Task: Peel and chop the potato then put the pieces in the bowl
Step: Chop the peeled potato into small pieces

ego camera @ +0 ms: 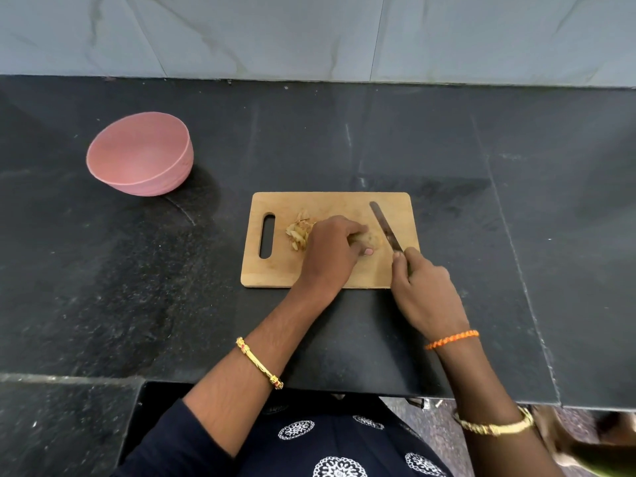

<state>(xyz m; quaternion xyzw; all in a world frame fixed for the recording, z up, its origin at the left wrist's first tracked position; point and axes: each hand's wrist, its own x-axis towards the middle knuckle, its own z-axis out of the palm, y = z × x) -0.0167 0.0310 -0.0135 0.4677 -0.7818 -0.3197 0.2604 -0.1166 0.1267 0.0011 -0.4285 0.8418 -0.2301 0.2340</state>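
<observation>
Centre of the frame, on the board [282,270]: the left hand [330,251] cups the potato [373,239], fingers curled round it and pinning it down. Peelings [298,233] lie just left of that hand, so peeling looks finished and chopping is the step now. The right hand [421,287] grips the knife [385,226], blade lying just right of the potato. Next move: bring the edge over it, clear of the fingertips. The bowl [172,173] waits upper left on the worktop [516,201], well apart.
</observation>
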